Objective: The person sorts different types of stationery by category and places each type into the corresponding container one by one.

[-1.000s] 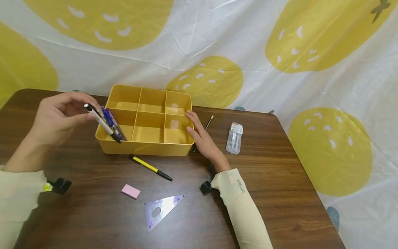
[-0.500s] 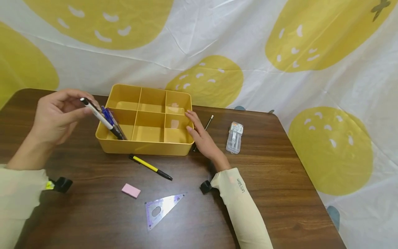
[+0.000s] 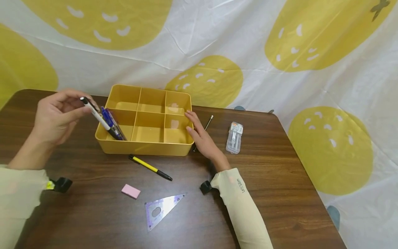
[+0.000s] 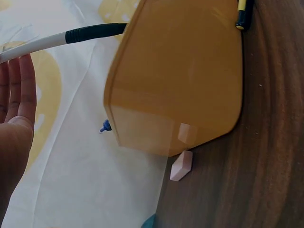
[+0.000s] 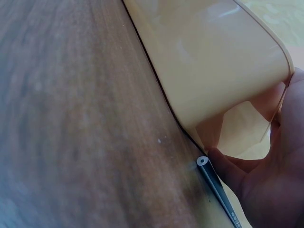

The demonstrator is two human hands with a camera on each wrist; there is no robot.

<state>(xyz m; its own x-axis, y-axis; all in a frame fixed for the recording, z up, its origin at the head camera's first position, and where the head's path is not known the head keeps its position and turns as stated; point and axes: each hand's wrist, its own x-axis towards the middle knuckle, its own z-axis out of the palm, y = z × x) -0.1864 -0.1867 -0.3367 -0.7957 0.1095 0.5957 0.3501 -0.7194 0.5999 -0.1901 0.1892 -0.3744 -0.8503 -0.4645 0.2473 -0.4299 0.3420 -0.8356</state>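
Note:
My left hand pinches a white pen with a black grip between thumb and fingers. The pen slants, its black end down inside the front left compartment of a yellow divided storage box. Blue pens lean in that same compartment. In the left wrist view the white pen reaches over the box rim. My right hand grips the box's right side, with fingers over the rim; the right wrist view shows other fingers against the outer wall. A dark pencil lies beside these fingers.
On the wooden table before the box lie a yellow and black pen, a pink eraser and a clear set square. A small clear plastic case is at right. A pink block lies by the box's left end.
The white pen's upper end has shifted slightly left with my left hand, and its lower end sits closer to the blue pens. The right hand and box have stayed in place.

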